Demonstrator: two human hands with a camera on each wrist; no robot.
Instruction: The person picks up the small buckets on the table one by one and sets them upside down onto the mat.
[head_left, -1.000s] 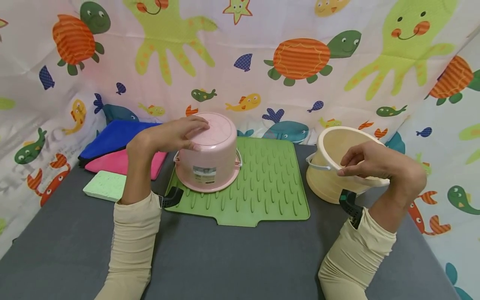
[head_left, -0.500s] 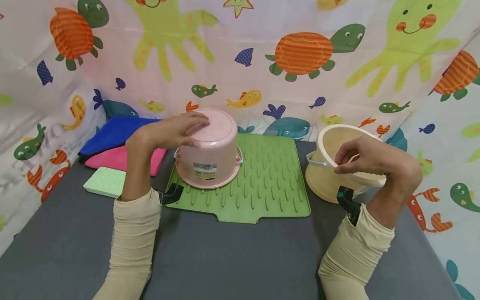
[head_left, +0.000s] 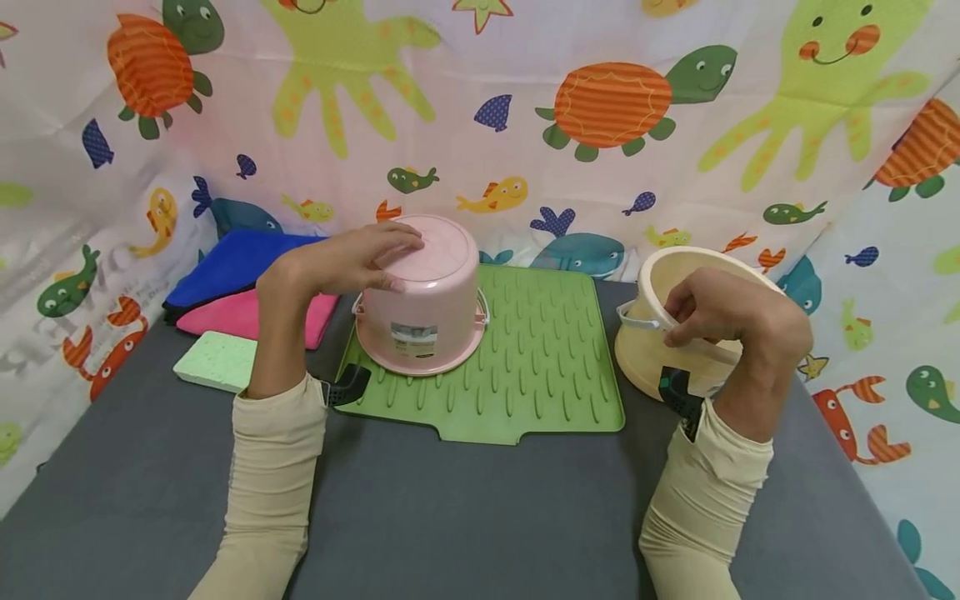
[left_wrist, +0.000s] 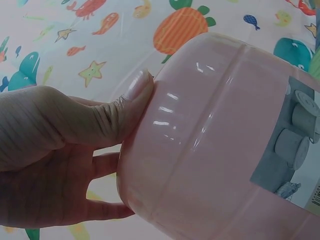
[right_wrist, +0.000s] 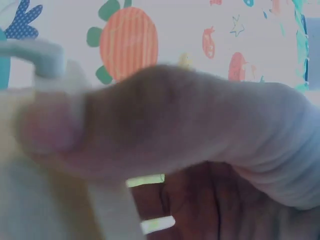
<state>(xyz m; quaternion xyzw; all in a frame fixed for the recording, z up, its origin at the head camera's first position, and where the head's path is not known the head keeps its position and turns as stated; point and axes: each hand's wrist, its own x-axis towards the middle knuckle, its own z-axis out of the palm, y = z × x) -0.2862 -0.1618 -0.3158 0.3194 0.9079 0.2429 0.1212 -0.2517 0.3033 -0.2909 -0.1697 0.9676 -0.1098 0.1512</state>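
Observation:
A pink bucket stands upside down on a ridged green mat. My left hand grips its upturned base edge: in the left wrist view the thumb presses the bucket's side while the fingers reach over its base. Right of the mat is a cream bucket, mouth up, its pale handle hanging at the side. My right hand pinches its rim, the thumb outside near the handle. Blurred in the right wrist view, the thumb partly covers the rim; the fingertips are hidden.
Left of the mat lie a light green sponge, a pink cloth and a blue cloth. A curtain printed with sea animals hangs behind and along both sides of the grey table.
My right hand has moved a little left and closed onto the cream bucket's rim. The left hand stays on the pink bucket. The head view has shifted slightly.

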